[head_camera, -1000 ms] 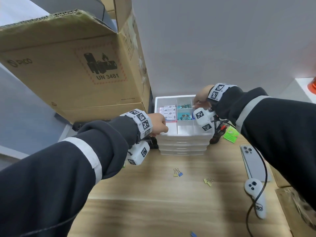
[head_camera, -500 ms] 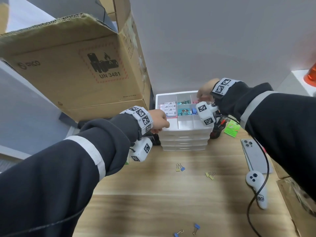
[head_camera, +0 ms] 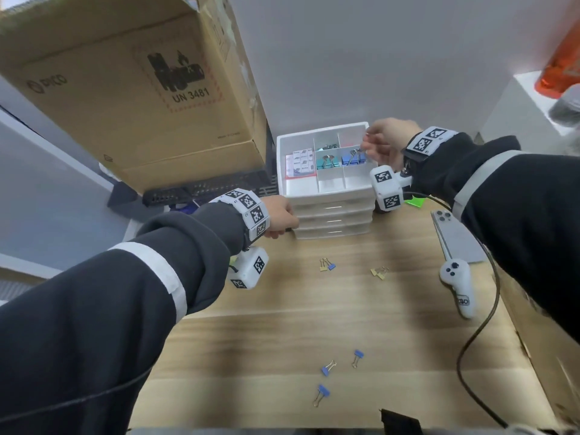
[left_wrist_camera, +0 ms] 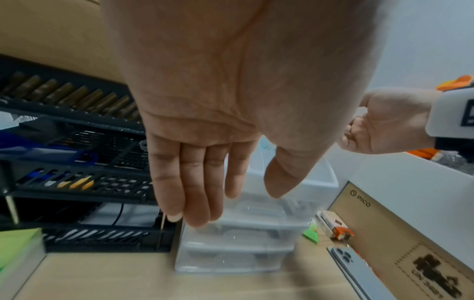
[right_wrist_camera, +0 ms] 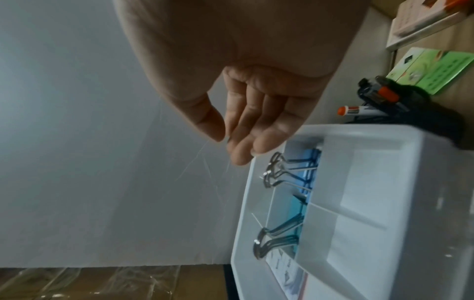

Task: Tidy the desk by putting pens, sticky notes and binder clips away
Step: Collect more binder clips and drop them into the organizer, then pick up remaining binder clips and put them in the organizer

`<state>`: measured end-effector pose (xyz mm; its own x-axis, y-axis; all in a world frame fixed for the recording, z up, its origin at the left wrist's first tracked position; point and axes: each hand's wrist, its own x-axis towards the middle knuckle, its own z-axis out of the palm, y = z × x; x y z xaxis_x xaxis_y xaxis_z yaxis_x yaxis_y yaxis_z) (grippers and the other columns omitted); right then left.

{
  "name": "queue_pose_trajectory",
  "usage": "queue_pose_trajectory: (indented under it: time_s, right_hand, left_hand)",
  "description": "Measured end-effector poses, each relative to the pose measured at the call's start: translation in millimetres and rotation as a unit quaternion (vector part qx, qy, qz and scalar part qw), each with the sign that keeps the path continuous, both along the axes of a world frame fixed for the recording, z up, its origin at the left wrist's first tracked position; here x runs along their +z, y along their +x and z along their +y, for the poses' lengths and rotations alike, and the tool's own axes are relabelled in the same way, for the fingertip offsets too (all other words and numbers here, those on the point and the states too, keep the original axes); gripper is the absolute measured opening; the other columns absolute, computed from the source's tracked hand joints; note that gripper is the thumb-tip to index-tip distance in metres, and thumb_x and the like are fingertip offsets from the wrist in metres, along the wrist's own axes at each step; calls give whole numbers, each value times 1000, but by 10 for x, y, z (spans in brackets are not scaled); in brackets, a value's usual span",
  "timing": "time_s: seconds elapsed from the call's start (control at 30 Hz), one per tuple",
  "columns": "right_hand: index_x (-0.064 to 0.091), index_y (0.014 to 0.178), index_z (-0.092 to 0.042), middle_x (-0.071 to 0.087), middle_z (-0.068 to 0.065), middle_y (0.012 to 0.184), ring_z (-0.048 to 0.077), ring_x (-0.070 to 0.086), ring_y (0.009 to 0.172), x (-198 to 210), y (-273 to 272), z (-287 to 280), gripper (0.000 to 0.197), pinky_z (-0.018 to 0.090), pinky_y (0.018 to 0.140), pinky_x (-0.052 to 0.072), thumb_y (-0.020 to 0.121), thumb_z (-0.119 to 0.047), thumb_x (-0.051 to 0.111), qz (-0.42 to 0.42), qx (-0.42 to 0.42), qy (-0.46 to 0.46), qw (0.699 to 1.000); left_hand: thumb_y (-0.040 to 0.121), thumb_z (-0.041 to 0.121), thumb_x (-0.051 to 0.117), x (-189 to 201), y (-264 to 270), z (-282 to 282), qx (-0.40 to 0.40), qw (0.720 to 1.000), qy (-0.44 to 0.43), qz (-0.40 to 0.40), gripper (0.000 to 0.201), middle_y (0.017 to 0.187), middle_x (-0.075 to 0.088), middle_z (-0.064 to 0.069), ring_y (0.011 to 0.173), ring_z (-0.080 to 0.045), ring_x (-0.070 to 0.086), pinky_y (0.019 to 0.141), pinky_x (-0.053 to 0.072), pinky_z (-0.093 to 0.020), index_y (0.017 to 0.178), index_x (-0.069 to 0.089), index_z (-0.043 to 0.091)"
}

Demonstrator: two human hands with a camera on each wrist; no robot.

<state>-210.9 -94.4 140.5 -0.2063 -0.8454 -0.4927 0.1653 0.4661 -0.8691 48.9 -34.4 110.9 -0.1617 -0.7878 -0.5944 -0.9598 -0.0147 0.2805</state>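
Head: hands (head_camera: 384,142) empty (clips (head_camera: 354,158) in organizer (head_camera: 329,186)).

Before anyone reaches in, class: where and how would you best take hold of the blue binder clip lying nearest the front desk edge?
Probably pinch the blue binder clip across its blue body, coming from above: it lies flat, apart from its neighbours, and its thin wire handles trail toward you.
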Motion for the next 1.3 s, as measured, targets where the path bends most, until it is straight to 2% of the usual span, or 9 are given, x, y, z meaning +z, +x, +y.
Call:
queue_pose_trajectory:
  time_s: [0.27, 0.37, 0.47, 0.6, 0.73, 0.8, 0.97, 1.13, 1.3]
  right_hand:
    - [62, 89, -5, 70, 5, 73, 13, 66, 60, -703, -87, 723, 7, 22, 54, 57, 92, -11, 63, 29, 36, 101, 994]
    - [58, 79, -8, 67, 3, 61, 9, 61, 47, -1168, -49, 1000, 20, 17, 42, 49, 97, -15, 56, 58, 90, 176, 978]
    - [58, 76, -9, 67, 2, 52, 15, 52, 39, -1583, 60, 1323, 23, 24, 45, 39, 96, -19, 52, 148, 231, 280, 920]
    - [73, 85, -5, 75, 9, 76, 26, 63, 59, -1953, 273, 1884, 30, 36, 67, 57, 77, -33, 78, 352, 376, 289, 807]
    - [60, 63, -16, 61, 3, 62, 23, 53, 53, -2224, 632, 2377, 29, 27, 56, 46, 70, -39, 77, 391, 457, 313, 735]
    - [48, 58, -18, 51, 0, 58, 21, 44, 53, -2353, 738, 2498, 35, 25, 55, 38, 70, -36, 76, 401, 457, 304, 733]
    - [71, 77, -11, 73, 1, 74, 23, 64, 62, -2430, 813, 2486, 35, 30, 71, 56, 67, -42, 84, 396, 432, 290, 757]
    - [67, 73, -16, 65, 2, 61, 23, 58, 54, -2466, 828, 2558, 34, 28, 67, 53, 61, -45, 78, 395, 435, 306, 749]
    - [62, 67, -16, 60, 2, 61, 23, 51, 51, -2481, 844, 2581, 27, 23, 55, 42, 66, -37, 79, 397, 440, 318, 740]
  left_hand:
    - [86, 27, 67, -503, -95, 487, -29, 999, 33, 2, 22, 83, 75, -8, 63, -19, 66, 70, 61, -36, 95, 69, 8]
    - [83, 25, 70, -751, -117, 682, -25, 998, 56, 16, 17, 78, 72, -5, 65, -18, 67, 72, 61, -35, 91, 68, 9]
    - [83, 21, 70, -1068, -85, 901, -24, 997, 77, 6, 16, 70, 68, -2, 59, -15, 61, 62, 57, -28, 93, 69, 9]
    - [81, 21, 75, -1496, 9, 1252, -35, 993, 109, -5, 22, 61, 64, 1, 53, -13, 57, 56, 49, -24, 95, 72, 5]
    - [64, 38, 85, -1771, 93, 1594, -54, 987, 151, -26, 27, 71, 71, 4, 68, -21, 67, 62, 56, -30, 74, 69, 18]
    - [57, 41, 85, -1836, 76, 1767, -47, 989, 132, -36, 38, 74, 68, 5, 66, -20, 65, 57, 53, -29, 78, 62, 21]
    - [55, 55, 87, -2052, -101, 2001, -103, 989, 89, -56, 61, 88, 62, 1, 78, -20, 62, 60, 50, -32, 93, 55, 19]
    - [55, 57, 86, -2194, -299, 2015, -148, 980, 102, -84, 56, 78, 68, -3, 69, -23, 68, 63, 60, -35, 81, 63, 14]
    - [68, 32, 83, -2270, -333, 1953, -163, 979, 81, -95, 36, 86, 69, -7, 72, -24, 66, 57, 51, -30, 89, 64, 9]
